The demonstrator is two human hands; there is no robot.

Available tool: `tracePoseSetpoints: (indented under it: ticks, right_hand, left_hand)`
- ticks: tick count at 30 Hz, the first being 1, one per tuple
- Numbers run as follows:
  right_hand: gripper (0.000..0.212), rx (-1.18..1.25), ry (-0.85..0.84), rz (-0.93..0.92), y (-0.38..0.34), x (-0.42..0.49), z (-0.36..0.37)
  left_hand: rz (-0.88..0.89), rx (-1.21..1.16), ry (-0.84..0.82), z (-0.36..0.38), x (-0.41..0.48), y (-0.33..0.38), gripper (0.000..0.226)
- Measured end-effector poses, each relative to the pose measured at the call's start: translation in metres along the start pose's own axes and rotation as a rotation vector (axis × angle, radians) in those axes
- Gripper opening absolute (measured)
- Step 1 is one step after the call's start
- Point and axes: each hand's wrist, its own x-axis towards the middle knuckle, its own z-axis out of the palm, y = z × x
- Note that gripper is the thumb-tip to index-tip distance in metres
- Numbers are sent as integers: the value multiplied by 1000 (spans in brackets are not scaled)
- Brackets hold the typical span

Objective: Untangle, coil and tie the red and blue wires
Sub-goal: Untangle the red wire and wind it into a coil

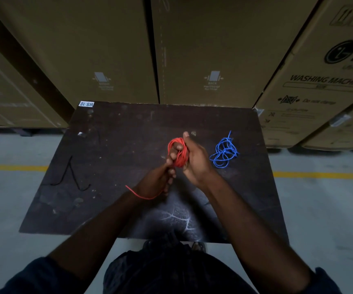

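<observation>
Head view, left to right. On the left part of the dark table (118, 145) lies a short black cord (71, 177), bent and untouched. Near the centre, the left hand (157, 181) has its fingers curled round the free tail of the red wire (179, 158); the loose end trails out past the left wrist, above the tabletop. The bulk of the red wire is already wound into a compact coil, held above the middle of the table by the right hand (195, 161), whose fingers curl round the loops with the thumb raised at the top. Just right of that hand the blue wire (224, 152) rests on the table as a loose tangle, apart from the red and not yet handled. Cardboard boxes (319, 81) stand behind.

Step in hand, as judged: finishing the red coil. The next move appears to call for wrapping the tail across the loops and tying it off while the right hand keeps the loops from springing apart.
</observation>
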Motion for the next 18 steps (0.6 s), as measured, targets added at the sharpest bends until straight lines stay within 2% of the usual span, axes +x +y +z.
tracePoseSetpoints:
  ticks: [2,4,7,12,15,18]
  right_hand:
    - [46,103,7,3,-3,2,0]
    - [47,166,22,-50,-3,5,3]
    - [43,154,78,-142,3,13,4]
    - [37,-213,196,-209,21,31,-17]
    - [38,-423,266,-220,28,40,-30]
    - [38,-591,279,-246,32,40,-35]
  left_hand:
    - [74,34,-25,6,-4,2,21]
    - [61,41,-51,11,-7,7,12]
    - [33,125,-129,15,-12,21,12]
    - [-257,96,-208,8,-19,42,20]
    - [-235,239,-251,4,-24,47,25]
    - [-234,231,-244,-2,-25,55,23]
